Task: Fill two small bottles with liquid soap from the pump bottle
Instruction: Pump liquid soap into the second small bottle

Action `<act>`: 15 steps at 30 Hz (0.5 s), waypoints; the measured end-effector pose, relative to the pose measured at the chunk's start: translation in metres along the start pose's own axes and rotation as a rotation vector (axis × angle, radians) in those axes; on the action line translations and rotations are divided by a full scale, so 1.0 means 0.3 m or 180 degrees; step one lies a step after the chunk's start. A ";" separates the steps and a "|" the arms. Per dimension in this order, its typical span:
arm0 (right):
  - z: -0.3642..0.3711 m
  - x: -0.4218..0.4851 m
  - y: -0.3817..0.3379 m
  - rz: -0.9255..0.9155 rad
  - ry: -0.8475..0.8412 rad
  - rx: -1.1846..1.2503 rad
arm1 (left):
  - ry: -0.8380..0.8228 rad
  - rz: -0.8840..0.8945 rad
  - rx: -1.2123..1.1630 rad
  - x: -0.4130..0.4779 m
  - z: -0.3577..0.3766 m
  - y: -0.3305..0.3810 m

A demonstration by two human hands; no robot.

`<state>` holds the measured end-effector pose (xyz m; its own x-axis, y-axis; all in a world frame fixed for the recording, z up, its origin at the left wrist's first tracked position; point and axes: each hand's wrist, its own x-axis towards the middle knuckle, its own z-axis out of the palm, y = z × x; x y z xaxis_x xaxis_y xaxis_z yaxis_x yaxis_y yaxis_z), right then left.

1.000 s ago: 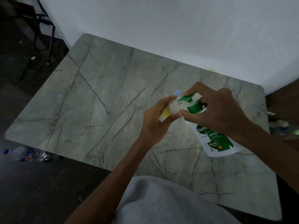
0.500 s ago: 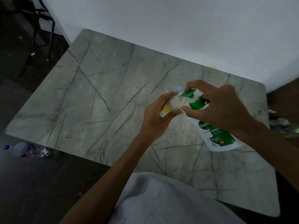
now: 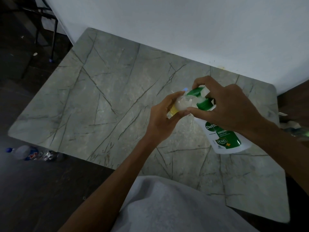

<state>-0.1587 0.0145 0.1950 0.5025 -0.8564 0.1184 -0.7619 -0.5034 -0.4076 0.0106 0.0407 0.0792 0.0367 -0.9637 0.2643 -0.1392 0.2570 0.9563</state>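
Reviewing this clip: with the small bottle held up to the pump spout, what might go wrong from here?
1. The left hand holds the small bottle in the air against the green nozzle; if its narrow mouth slips off, soap could land on the table.
2. Only the right hand steadies the pump bottle, gripping its head; a hard press might tip it.

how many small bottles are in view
1: the small bottle is gripped in the left hand, held at the nozzle of the pump bottle. A second may be hidden behind the hands.
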 end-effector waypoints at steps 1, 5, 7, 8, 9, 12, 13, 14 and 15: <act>0.000 0.000 0.001 -0.0015 0.0002 0.0021 | 0.0002 -0.0008 -0.0006 0.001 -0.001 0.000; 0.004 -0.003 0.005 -0.0067 -0.0002 0.0109 | -0.0014 -0.0039 0.0002 0.001 -0.002 -0.001; 0.011 -0.005 0.011 -0.0130 -0.0007 0.0095 | 0.0000 -0.0039 0.0019 0.001 -0.002 -0.003; 0.014 -0.006 0.014 -0.0161 0.0000 0.0083 | 0.0006 -0.0045 0.0015 0.000 -0.002 -0.004; 0.017 -0.008 0.016 -0.0174 0.0011 0.0091 | 0.0010 -0.0058 0.0003 0.000 -0.002 -0.005; 0.021 -0.011 0.016 -0.0117 -0.0010 0.0231 | 0.0028 -0.0098 -0.0022 0.003 -0.004 0.001; 0.022 -0.011 0.017 -0.0100 -0.0051 0.0309 | 0.0029 -0.0094 -0.0010 0.005 -0.004 0.003; 0.022 -0.011 0.018 -0.0093 -0.0106 0.0402 | 0.0026 -0.0086 0.0008 0.006 -0.005 0.005; 0.022 -0.011 0.021 -0.0085 -0.0152 0.0494 | 0.0026 -0.0090 0.0016 0.006 -0.005 0.007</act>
<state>-0.1625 0.0148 0.1860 0.5435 -0.8347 0.0893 -0.6776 -0.4990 -0.5402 0.0117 0.0396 0.0819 0.0488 -0.9700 0.2383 -0.1428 0.2294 0.9628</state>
